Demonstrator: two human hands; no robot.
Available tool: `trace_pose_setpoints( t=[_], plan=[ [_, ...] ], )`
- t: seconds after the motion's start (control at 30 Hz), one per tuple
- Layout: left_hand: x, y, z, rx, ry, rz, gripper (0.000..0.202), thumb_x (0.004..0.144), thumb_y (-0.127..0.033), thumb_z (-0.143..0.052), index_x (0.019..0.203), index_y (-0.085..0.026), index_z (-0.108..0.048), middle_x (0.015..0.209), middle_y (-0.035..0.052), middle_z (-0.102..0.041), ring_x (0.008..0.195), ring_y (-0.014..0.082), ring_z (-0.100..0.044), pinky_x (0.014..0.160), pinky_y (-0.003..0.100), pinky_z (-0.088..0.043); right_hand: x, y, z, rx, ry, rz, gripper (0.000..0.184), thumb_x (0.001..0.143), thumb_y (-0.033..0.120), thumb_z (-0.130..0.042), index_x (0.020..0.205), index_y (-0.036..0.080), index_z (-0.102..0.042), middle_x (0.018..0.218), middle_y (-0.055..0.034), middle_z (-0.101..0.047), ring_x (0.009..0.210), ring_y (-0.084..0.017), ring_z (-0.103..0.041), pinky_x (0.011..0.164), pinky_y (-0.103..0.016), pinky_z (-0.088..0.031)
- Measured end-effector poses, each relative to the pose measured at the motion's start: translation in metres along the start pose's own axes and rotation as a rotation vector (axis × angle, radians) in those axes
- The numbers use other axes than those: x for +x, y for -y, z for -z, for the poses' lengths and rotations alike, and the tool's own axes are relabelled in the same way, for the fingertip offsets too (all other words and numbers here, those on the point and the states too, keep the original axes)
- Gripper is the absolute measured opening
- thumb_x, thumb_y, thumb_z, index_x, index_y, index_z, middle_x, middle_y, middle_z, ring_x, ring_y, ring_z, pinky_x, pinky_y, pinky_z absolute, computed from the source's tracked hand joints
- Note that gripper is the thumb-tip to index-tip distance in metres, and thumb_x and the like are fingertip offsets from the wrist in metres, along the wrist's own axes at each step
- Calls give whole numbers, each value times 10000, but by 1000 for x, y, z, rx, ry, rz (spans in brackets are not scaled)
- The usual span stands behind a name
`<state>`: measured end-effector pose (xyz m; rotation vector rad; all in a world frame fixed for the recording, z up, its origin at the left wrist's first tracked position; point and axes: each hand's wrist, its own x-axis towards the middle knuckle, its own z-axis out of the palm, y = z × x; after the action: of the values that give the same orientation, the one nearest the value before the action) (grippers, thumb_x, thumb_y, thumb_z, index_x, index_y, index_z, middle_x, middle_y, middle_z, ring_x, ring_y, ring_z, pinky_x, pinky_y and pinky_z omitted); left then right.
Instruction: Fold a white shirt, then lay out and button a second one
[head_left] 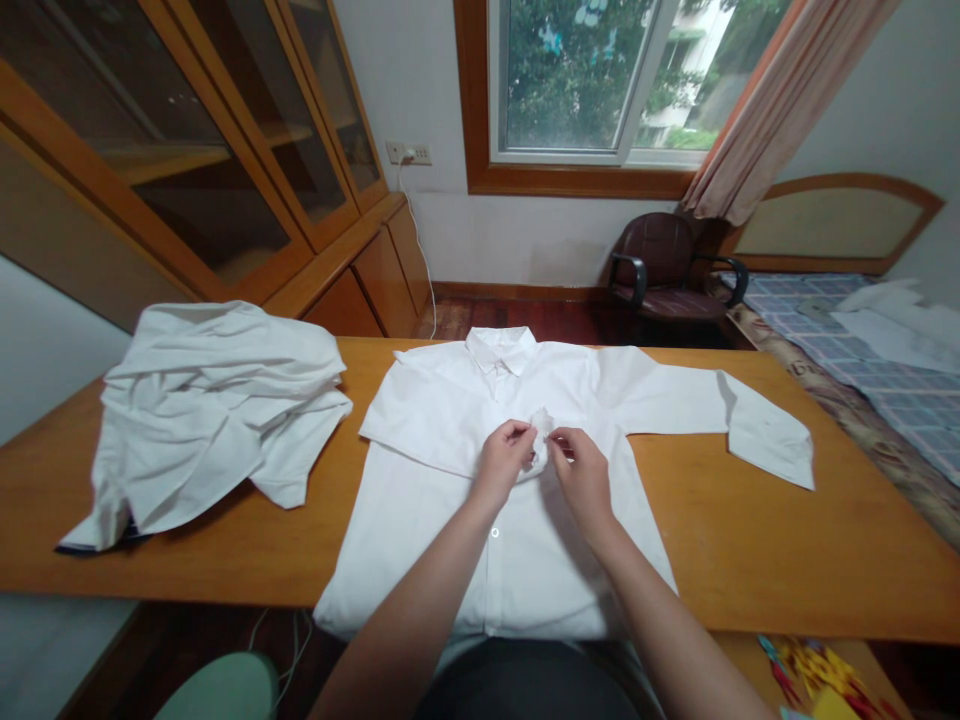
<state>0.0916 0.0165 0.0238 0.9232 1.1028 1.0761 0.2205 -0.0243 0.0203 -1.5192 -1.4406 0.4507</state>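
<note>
A white button-up shirt (427,535) lies spread on the wooden table, its collar (501,348) at the far side. The sleeve on the left (435,405) is folded across the chest, and its bunched end, seemingly the cuff (543,424), rises over the middle of the shirt. My left hand (501,465) pinches one side of this cuff with closed fingers. Opposite it, my right hand (583,478) pinches the other side. The fingertips are close together, and small details between them are hard to make out. Stretched out to the right is the other sleeve (675,398), bent near its cuff.
A crumpled pile of white clothing (225,400) rests on the left of the table (750,560). Beyond stand a glass-door cabinet (247,180), an armchair (660,260) and a bed (840,330). A green stool (221,690) is below the near edge.
</note>
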Motion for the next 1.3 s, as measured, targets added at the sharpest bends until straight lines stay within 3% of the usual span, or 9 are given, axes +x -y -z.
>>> trace_pose_setpoints(
  t=[0.43,0.73,1.03,1.3],
  plan=[
    [4,2,1,9,-18,-2,405,616,-461,-814,845,-158,-672,749,10,-644,632,115,-607,572,222,-512,2,-3,-2,-12,-16,91,171,939,341,-579,924,197,-668,902,-70,-713,819,-211,-671,781,-354,-550],
    [1,-2,4,17,28,-67,315,671,-432,-804,795,-152,-730,728,39,-688,660,138,-627,691,256,-516,7,-6,4,-110,-4,218,208,969,355,-547,925,204,-682,881,-69,-713,801,-209,-668,744,-339,-537],
    [4,6,4,-8,28,-68,292,683,-412,-788,795,-154,-710,728,20,-674,670,132,-616,695,250,-513,7,-10,4,-46,6,150,141,923,290,-593,919,191,-693,889,-69,-718,807,-210,-679,756,-342,-561],
    [1,-2,2,306,-53,-201,178,751,-355,-723,816,-192,-753,789,33,-745,745,179,-680,740,282,-522,6,-10,4,-111,-34,224,142,939,254,-566,937,207,-701,943,-85,-699,912,-231,-645,824,-390,-539]
  ],
)
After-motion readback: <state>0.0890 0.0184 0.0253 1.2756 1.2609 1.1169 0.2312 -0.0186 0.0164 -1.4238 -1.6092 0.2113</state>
